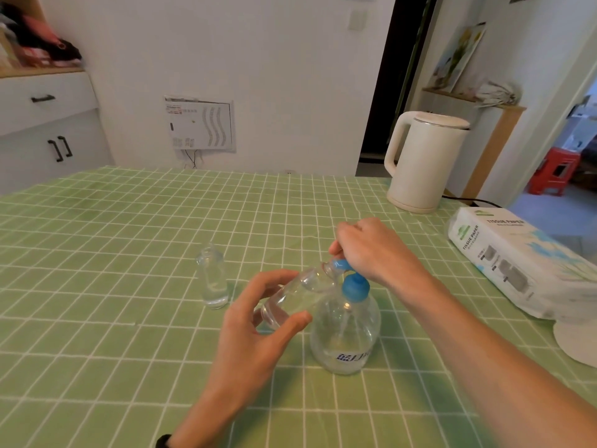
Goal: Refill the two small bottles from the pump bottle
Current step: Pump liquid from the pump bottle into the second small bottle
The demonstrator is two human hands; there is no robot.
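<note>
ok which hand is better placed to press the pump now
Right. The right hand is curled over the blue pump head of the pump bottle, while the left hand holds the tilted small bottle with its mouth at the spout.

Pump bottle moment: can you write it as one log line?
step: refill | left hand: holds small bottle tilted, mouth at spout | right hand: grips pump bottle top | second small bottle: upright on tablecloth, untouched

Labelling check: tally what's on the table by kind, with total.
Small bottles: 2
Pump bottle: 1
Kettle: 1
Tissue pack: 1
White round thing, cut off at the frame edge: 1
Total: 6
</note>
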